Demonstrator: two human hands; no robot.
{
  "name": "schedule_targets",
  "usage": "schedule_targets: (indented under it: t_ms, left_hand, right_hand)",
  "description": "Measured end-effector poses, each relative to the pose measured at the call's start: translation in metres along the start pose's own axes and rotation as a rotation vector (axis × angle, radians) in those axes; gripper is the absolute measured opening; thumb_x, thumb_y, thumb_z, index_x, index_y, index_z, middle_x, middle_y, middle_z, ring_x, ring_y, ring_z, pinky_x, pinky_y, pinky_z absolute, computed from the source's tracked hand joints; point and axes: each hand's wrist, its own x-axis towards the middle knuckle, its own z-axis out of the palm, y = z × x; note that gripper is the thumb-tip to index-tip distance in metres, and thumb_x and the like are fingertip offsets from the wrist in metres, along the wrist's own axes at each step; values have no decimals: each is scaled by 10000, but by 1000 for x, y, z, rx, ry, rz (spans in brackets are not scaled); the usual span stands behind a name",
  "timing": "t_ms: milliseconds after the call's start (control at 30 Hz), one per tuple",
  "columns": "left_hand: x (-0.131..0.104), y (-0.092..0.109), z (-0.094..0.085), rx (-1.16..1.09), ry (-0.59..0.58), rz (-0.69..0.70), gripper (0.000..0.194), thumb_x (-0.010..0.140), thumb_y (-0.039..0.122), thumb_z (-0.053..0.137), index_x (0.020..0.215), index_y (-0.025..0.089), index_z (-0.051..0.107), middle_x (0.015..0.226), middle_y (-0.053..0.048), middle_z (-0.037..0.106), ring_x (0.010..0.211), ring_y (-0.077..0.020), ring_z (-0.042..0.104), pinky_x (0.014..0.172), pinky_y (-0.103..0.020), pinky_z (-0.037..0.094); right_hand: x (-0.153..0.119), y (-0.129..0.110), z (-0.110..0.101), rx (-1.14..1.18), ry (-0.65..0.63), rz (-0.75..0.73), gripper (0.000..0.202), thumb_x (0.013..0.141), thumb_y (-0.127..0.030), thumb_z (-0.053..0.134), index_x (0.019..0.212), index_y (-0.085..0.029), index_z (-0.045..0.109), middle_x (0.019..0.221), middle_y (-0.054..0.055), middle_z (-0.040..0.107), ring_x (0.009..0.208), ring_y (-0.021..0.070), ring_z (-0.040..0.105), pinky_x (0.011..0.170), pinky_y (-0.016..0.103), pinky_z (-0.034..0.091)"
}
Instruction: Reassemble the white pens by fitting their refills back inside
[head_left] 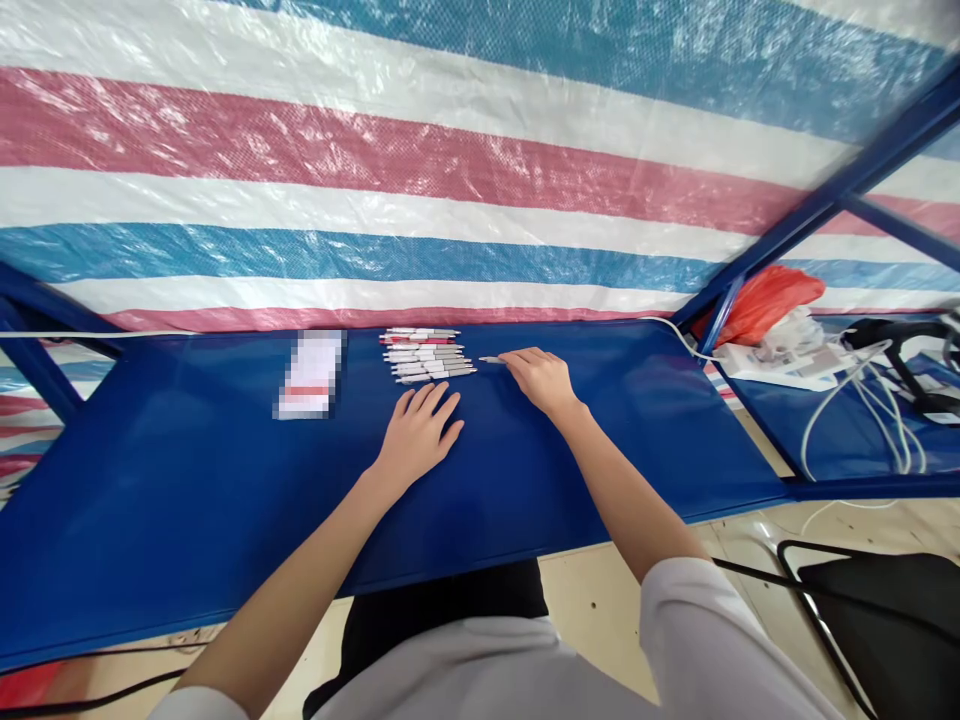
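Several pens [427, 357] lie side by side in a stack on the blue tabletop [480, 480], most of them white and grey, with red on one or two near the far end. My left hand [421, 428] lies flat just on the near side of this row, fingers apart, its fingertips close to the nearest pen. A short way to the right, my right hand [541, 380] has its fingers closed around a slim light pen [491, 360]. That pen's tip points left toward the row; the rest of it is hidden by my fingers.
A blurred-out white sheet with a red band [309, 375] lies left of the pens. Striped plastic sheeting [450, 200] hangs behind the table. At right are a blue metal post [780, 240], an orange-red plastic bag [772, 305], white cables [862, 420] and a black chair [885, 620].
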Motion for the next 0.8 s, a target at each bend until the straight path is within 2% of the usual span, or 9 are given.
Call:
schedule_targets:
  t_ms: [300,500,800]
  left_hand:
    - [-6,-15,8,14,-29,-15,446,967,420,466,1309,180,623,1417,-157,556,1327,-339,498,1122,-526,355]
    - [-4,-19,4,-18,-43,3,436,952,426,496,1318,224,618,1423,-148,551,1329,-332,499,1130,-549,339]
    - [-4,-25,4,-31,-67,21,451,966,432,469,1319,190,611,1436,-153,538,1345,-321,480,1147,-535,310]
  right_hand:
    - [40,18,13,-97,-141,39,368,1002,-225,376,1215,-241,675,1156,90,738,1020,212,668,774,290,416]
    - [58,23,19,-119,-166,35,350,988,-201,402,1207,-241,671,1173,83,730,1014,214,671,745,295,413]
    - [70,22,30,-76,-137,38,337,991,-200,411,1196,-223,678,1212,83,714,1066,225,658,773,297,424]
